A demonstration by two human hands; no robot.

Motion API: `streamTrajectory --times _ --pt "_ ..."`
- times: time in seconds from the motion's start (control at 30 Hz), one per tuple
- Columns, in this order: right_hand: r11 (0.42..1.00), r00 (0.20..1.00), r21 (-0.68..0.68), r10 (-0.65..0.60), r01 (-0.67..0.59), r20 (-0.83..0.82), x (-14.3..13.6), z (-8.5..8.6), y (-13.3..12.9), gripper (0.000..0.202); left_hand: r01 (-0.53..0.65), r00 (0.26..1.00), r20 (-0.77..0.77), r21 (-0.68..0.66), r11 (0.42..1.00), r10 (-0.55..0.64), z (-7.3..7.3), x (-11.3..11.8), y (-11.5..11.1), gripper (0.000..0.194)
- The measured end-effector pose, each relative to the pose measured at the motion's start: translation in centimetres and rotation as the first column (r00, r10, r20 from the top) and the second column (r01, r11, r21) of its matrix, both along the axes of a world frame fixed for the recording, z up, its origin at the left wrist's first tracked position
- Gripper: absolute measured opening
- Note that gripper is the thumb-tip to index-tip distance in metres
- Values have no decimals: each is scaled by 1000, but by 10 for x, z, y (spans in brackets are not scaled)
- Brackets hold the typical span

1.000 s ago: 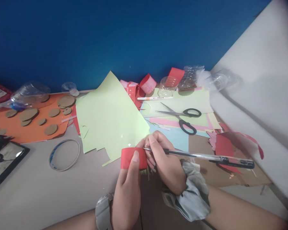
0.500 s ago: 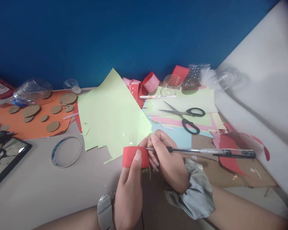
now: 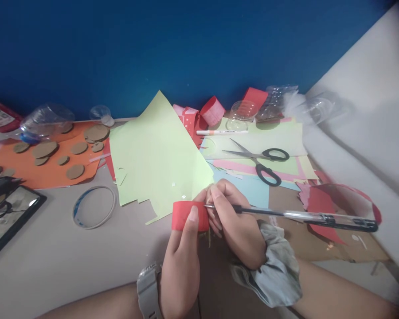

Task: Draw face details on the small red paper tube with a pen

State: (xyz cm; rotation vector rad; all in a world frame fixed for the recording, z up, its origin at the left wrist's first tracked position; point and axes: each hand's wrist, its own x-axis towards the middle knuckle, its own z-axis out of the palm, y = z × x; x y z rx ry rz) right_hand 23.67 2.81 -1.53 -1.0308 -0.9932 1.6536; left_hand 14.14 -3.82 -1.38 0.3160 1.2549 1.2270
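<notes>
A small red paper band point(image 3: 182, 215) is pinched in my left hand point(image 3: 182, 266), the thumb lying along its front. My right hand point(image 3: 234, 226) is closed on a clear pen point(image 3: 286, 214) with a black cap end, held almost level. The pen's tip points left and is at the band's right edge; whether it touches cannot be told. Some right fingers are curled close to the band's right side, partly hidden. Behind both hands lies a large light green paper sheet point(image 3: 156, 155) with a cut, jagged lower edge.
Black-handled scissors point(image 3: 256, 156) lie spread on stacked coloured papers, near a white marker point(image 3: 222, 132). A tape roll point(image 3: 93, 207) and a dark-framed tablet point(image 3: 13, 221) are at left. Cardboard discs point(image 3: 44, 149) rest on orange paper point(image 3: 23, 173). Plastic cups point(image 3: 242, 114) stand by the blue wall.
The pen's far end has swung slightly down and reaches further right. Both hands keep their hold on the band and pen. The whole view has shifted a little.
</notes>
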Motion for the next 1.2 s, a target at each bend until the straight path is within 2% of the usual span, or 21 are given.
streamTrajectory --times 0.27,0.5,0.8,1.0,1.2 --pt "999 1000 -36 7 -8 -30 2 -4 -1 40 8 1000 -8 -31 999 -8 -4 -1 -4 51" --pt "1000 1000 -15 -3 3 17 2 0 -2 40 23 999 39 -50 998 -21 -5 -2 -4 51" --pt "998 1000 -48 27 -27 -10 4 -4 -3 38 17 1000 -13 -55 998 -18 -1 -1 -4 53" --pt "1000 998 -24 15 -14 54 4 -2 -3 40 -11 1000 -29 -73 997 9 1 0 -6 48" --pt "999 995 16 35 -36 94 6 0 -4 37 -18 1000 -19 -72 997 16 -4 -1 -5 50"
